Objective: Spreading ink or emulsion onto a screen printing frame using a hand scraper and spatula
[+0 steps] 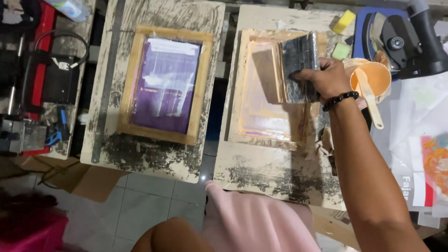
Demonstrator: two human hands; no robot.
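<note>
Head view: right hand [322, 79] grips the squeegee [300, 65], fingers wrapped tight over its upper edge, blade tilted onto the wooden screen frame [242, 88] beneath the hand, angled for pressing down; left hand unseen.

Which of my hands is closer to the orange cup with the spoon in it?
Right. Your right hand grips the squeegee just left of the orange cup. Your left hand is out of view.
</note>
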